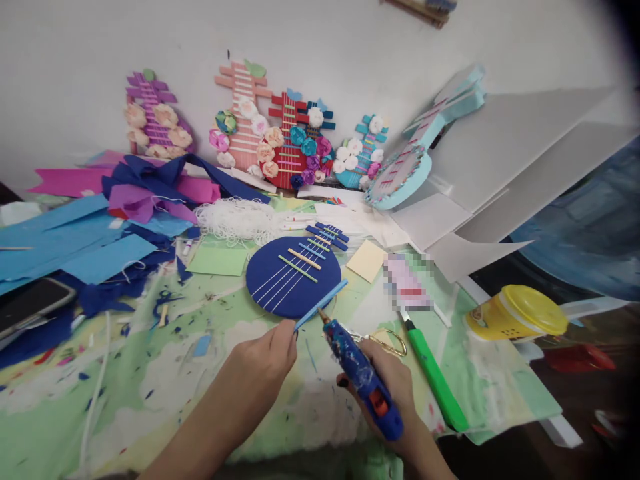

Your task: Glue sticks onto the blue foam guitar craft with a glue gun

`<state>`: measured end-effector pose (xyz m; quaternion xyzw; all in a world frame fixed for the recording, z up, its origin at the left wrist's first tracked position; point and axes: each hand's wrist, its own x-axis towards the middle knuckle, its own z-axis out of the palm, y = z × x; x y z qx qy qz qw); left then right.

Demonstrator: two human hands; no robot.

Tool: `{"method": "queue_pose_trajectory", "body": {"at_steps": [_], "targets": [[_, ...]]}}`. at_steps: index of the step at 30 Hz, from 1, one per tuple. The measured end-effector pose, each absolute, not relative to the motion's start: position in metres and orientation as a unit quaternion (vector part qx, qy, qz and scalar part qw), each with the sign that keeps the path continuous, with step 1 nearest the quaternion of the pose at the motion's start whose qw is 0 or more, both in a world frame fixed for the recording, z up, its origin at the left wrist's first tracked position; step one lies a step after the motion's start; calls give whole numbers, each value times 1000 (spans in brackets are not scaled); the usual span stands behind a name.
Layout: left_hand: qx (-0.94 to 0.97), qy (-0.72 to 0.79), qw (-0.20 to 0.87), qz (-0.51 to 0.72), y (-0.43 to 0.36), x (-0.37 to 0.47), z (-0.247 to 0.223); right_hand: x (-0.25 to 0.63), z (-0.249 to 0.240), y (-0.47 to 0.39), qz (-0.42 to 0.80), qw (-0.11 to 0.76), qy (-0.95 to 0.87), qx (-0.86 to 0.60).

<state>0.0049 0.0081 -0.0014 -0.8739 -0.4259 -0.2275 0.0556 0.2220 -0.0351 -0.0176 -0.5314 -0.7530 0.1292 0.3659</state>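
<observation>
My left hand pinches the lower end of a thin light blue strip, which slants up to the right. My right hand is wrapped round a blue glue gun, its nozzle pointing up and left close beside the strip. Just beyond both hands, a dark blue paper lute lies flat, with white strings along it and green, yellow and blue bars across its neck. Gold-handled scissors lie partly behind my right hand.
A green cutter and a yellow-lidded cup are on the right. White string, coloured paper and a phone lie on the left. Flower-decorated paper instruments lean against the wall.
</observation>
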Motion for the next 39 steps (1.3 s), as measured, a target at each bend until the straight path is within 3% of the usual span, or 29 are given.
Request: {"method": "queue_pose_trajectory", "body": {"at_steps": [5, 16, 25, 31, 39], "targets": [[-868, -434, 24, -241, 6, 9, 5, 220, -30, -34, 80, 305, -823, -472], [-871, -418, -10, -258, 0, 6, 9, 228, -21, -30, 43, 319, -770, -551], [-874, -409, 38, -261, 1, 3, 5, 230, -8, -31, 59, 391, -687, -610], [-874, -401, 68, -266, 2, 2, 3, 228, -13, -31, 46, 334, -721, -605], [-874, -397, 93, -265, 1, 2, 5, 218, -7, -38, 33, 327, -732, -597]]}}
